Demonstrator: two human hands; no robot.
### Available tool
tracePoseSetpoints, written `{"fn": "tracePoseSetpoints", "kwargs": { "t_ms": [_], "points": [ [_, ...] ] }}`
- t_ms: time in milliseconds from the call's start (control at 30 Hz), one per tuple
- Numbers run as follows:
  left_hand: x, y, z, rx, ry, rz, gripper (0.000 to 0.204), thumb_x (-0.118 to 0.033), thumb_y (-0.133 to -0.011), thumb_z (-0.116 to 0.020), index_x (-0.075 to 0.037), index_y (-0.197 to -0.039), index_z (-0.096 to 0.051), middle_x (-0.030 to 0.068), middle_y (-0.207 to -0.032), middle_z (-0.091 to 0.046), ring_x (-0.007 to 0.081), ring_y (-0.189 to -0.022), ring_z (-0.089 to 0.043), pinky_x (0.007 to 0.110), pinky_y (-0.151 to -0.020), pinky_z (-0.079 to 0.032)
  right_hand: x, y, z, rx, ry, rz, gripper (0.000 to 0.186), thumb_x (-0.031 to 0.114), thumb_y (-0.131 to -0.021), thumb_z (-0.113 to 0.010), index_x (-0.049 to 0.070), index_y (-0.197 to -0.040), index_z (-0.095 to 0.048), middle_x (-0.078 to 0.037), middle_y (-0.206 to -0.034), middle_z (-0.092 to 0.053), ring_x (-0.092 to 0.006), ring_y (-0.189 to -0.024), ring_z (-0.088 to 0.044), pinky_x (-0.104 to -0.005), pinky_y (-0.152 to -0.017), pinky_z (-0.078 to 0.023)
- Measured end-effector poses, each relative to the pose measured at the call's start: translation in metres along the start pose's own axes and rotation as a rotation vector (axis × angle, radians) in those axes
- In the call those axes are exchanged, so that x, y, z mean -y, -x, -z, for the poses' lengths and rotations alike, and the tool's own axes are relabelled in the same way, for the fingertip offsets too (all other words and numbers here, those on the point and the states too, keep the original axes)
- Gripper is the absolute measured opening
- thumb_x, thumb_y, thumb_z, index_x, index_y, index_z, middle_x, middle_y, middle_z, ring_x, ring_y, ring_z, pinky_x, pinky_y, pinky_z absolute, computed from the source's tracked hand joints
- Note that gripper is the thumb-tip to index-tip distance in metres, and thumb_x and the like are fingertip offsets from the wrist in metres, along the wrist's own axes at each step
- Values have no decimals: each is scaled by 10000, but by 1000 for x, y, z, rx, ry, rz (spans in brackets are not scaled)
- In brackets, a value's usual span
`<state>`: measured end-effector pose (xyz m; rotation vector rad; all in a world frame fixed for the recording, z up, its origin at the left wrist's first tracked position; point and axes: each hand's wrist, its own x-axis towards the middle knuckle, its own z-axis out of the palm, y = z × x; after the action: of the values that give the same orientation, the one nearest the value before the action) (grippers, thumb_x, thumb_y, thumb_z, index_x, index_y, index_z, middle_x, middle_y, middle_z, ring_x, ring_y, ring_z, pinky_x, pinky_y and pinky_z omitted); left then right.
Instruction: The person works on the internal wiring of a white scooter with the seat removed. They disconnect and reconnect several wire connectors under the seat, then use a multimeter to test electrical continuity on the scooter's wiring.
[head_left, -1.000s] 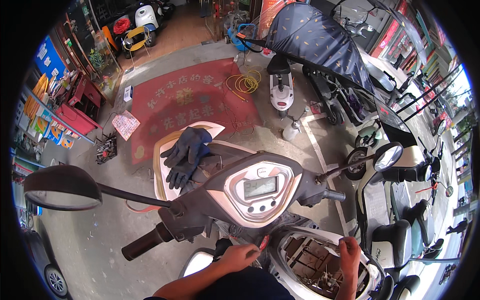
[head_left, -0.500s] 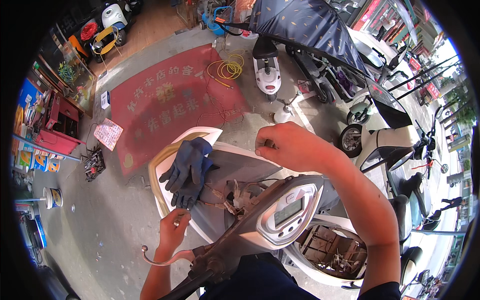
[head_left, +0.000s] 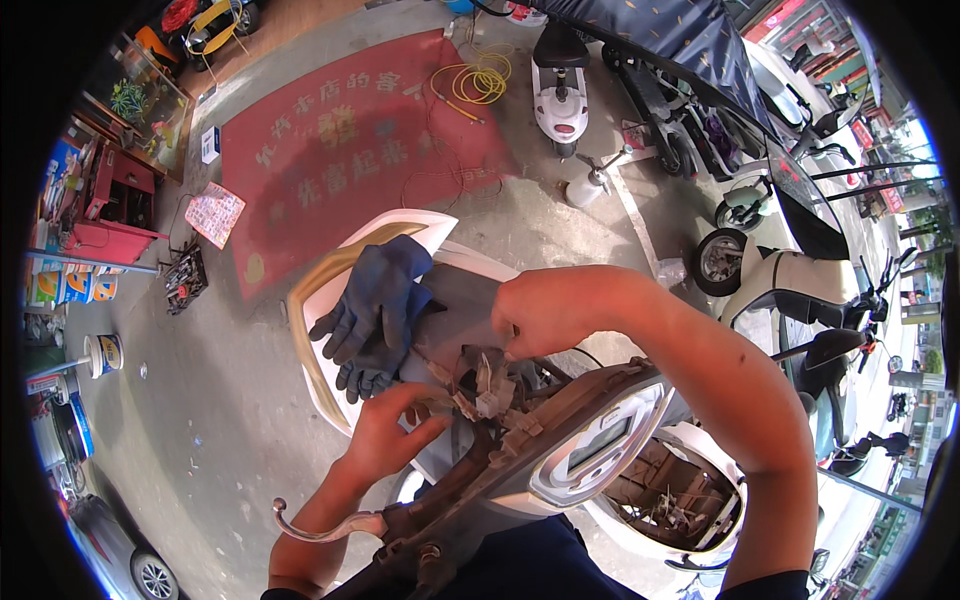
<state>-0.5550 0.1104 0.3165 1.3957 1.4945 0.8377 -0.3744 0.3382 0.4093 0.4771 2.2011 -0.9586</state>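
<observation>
A bundle of dusty wires and plug connectors (head_left: 490, 392) sticks out behind the handlebar of an electric scooter whose front cover is off. My left hand (head_left: 385, 432) is beside it, thumb and forefinger apart at its left edge. My right hand (head_left: 560, 308) is over the bundle's far right side with fingers curled in. Whatever its fingertips may hold is hidden. Dark blue work gloves (head_left: 375, 305) lie on the white and gold front panel (head_left: 318, 375), just beyond my left hand. The scooter's dashboard (head_left: 600, 440) is below my right forearm.
A curved brake lever (head_left: 325, 530) juts out at the left near my forearm. An open scooter body compartment (head_left: 675, 490) with wiring is at the lower right. Beyond are a red mat (head_left: 330, 190), a yellow hose (head_left: 475, 85), a spray bottle (head_left: 585, 188) and parked scooters (head_left: 560, 95).
My left hand has moved up and right from below the gloves to the wire bundle. My right hand has come down and slightly left toward the connectors. The whole view has shifted.
</observation>
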Motion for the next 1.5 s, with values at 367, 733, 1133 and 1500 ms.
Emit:
{"fn": "tracePoseSetpoints", "kwargs": {
  "t_ms": [367,733,1133,1500],
  "points": [
    [-35,-19,-24,100,93,185,404,-187,-773,-829,-45,-1121,-680,75,-825,-681,157,-670,-633,293,-646,-505,35,0,-2,-63,-145,43,415,364,-925,-575,-31,-886,-695,-173,-713,-660,-341,-731,-655,-436,-708,-507],
    [-31,-15,-36,-52,551,344,327,-131,-832,-774,-28,-1119,-654,70,-889,-694,119,-827,-660,280,-731,-517,28,4,-14,-123,-119,41,222,217,-872,-578,35,-912,-698,-186,-843,-690,-384,-849,-663,-466,-777,-521],
    [-49,-41,-9,-62,162,87,111,-54,-869,-720,-2,-967,-713,46,-889,-685,100,-806,-627,259,-747,-500,21,60,-31,-751,-110,46,220,217,-904,-623,37,-1020,-674,-169,-913,-684,-364,-854,-664,-439,-758,-521],
    [-52,-49,-15,17,309,200,140,-68,-880,-711,7,-996,-732,52,-875,-720,92,-799,-650,241,-736,-510,-64,223,-290,-1845,-738,-1007,180,126,-967,-585,-9,-1066,-652,-30,-798,-628,-76,-656,-526,-231,-608,-425]
  ]
}}
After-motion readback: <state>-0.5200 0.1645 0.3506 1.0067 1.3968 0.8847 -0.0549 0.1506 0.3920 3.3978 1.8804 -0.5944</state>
